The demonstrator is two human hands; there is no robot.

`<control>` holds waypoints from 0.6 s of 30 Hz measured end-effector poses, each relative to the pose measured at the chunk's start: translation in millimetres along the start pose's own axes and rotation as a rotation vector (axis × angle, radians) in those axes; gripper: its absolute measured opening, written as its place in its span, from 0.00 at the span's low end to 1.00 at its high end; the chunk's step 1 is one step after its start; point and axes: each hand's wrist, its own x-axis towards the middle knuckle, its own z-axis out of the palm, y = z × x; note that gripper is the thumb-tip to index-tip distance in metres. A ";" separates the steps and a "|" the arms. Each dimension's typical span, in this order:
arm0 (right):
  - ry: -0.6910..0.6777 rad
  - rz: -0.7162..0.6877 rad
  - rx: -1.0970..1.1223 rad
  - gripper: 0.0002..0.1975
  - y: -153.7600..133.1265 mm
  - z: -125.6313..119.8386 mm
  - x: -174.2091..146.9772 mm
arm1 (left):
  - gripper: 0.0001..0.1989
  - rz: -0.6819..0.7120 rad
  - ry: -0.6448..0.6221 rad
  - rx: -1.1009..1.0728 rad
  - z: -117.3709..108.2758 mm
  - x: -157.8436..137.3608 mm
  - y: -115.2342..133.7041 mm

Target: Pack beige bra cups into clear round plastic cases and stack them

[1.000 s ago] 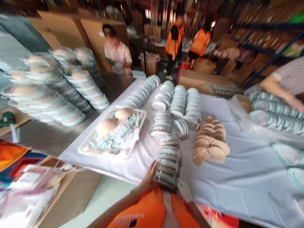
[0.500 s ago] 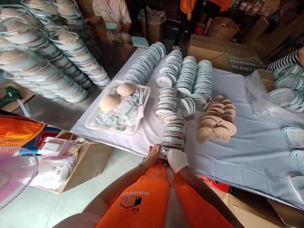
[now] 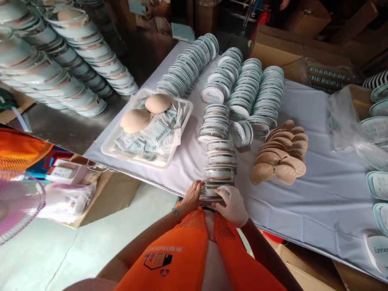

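Observation:
A row of clear plastic cases [image 3: 220, 155] with pale inserts runs up the table from its near edge. My bare left hand [image 3: 192, 195] is closed against the left side of the nearest case [image 3: 209, 193], its fingers over the edge; the thumb is partly hidden. In a white glove, my right hand [image 3: 234, 207] is at the right of the same case, thumb and forefinger apart and the fingers bent. Right of the row lies an overlapping pile of beige stick-on bras [image 3: 277, 155]. Left of it, a white plastic basket [image 3: 106, 149] holds printed sachets [image 3: 159, 133] and another beige bra [image 3: 136, 120].
Several more rows of cases [image 3: 254, 87] fill the far half of the cloth-covered table [image 3: 303, 218]. Tall stacks of cases [image 3: 91, 48] stand on a metal table at the left. A pink fan [image 3: 18, 206] is at lower left, with cardboard boxes [image 3: 279, 46] behind.
My right hand has opened from lying over the row's near end, its fingers and thumb now showing. My left hand stays at the row's side. The view has shifted slightly.

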 end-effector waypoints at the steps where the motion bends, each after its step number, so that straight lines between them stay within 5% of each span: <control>1: 0.016 -0.047 -0.029 0.23 8.2 -3.5 -5.2 | 0.36 -0.016 0.011 -0.023 -2.0 1.6 -0.1; 6: 0.149 -0.083 -0.065 0.23 47.8 -30.4 -1.7 | 0.50 -0.165 0.162 -0.218 -14.6 -17.3 19.9; 8: 0.321 -0.022 -0.024 0.24 67.9 -47.1 34.4 | 0.51 -0.439 0.204 -0.678 -15.4 -34.5 35.8; 10: 0.427 0.078 0.013 0.24 93.5 -60.8 88.7 | 0.42 -0.784 0.103 -1.203 -12.7 -44.5 51.4; 12: 0.287 0.150 0.131 0.27 122.5 -65.6 145.2 | 0.40 -1.006 -0.090 -1.525 -9.0 -40.6 63.4; 14: 0.034 0.284 0.238 0.26 149.8 -61.4 185.1 | 0.39 -1.038 -0.196 -1.716 -6.6 -25.3 70.9; 18: -0.295 0.404 0.430 0.26 177.9 -53.3 188.0 | 0.34 -0.941 -0.218 -1.944 -8.0 3.8 80.5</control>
